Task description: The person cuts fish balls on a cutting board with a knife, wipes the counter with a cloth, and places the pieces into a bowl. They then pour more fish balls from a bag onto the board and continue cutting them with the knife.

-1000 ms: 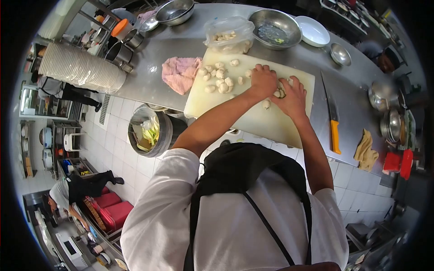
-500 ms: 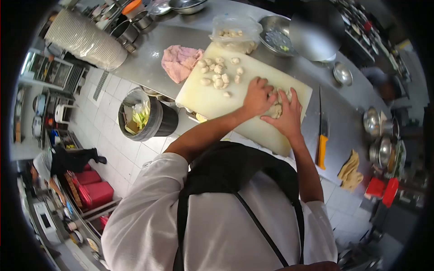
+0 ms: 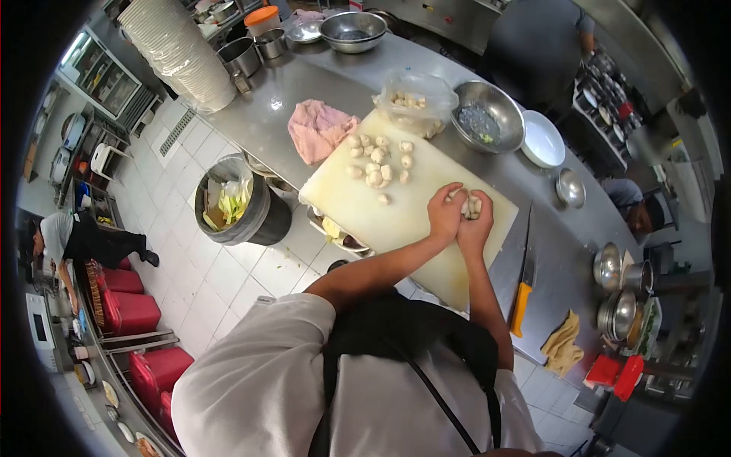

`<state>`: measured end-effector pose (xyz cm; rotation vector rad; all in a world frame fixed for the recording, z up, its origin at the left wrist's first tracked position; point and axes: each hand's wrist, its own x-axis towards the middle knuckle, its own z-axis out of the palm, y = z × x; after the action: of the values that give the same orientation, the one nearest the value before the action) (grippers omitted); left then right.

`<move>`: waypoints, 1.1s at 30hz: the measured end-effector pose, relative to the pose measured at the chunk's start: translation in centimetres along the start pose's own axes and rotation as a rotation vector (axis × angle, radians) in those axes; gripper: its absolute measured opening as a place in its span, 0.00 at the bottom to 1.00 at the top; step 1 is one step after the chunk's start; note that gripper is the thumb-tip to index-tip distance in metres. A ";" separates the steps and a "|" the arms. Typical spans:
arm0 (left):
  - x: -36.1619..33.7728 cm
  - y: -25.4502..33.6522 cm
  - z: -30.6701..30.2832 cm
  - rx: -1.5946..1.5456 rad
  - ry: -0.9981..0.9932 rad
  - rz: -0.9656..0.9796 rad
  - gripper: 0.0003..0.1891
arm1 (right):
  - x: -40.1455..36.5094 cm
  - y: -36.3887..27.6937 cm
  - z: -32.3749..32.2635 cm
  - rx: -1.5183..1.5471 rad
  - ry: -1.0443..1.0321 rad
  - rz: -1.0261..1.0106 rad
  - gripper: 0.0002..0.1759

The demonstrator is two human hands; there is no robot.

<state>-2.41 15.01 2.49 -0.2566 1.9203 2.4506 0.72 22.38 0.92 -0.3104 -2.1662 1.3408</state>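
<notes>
On the white cutting board (image 3: pixel 415 251), my left hand (image 3: pixel 445 215) and my right hand (image 3: pixel 476 222) are cupped together around a heap of pale pieces (image 3: pixel 472 206), which look like cut mushrooms. Fingers of both hands curve round the heap and partly hide it. Further left on the board lies a loose group of whole pale round mushrooms (image 3: pixel 375 164), with a single one nearer to me. At the board's far edge stands a clear plastic bag (image 3: pixel 415 95) with more pale pieces inside.
Right of the board lies a long knife with a yellow handle (image 3: pixel 521 308). A metal bowl (image 3: pixel 487 114), a white bowl (image 3: pixel 542 139), a pink cloth (image 3: pixel 320 131) and a tan cloth (image 3: pixel 563 343) are on the counter. A bin (image 3: pixel 247 202) stands at left; other people work nearby.
My hands have drawn closer together, from spread over the pieces to cupped round them. The head view has shifted, showing more of the counter's far side.
</notes>
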 end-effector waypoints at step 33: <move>28.3 8.5 -2.8 -0.180 0.020 -0.301 0.31 | 22.1 -7.7 20.9 0.405 0.005 0.704 0.13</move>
<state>-31.02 7.79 6.05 -0.5323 1.5334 2.4218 -28.50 13.56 8.24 -0.9643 -1.7726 2.1017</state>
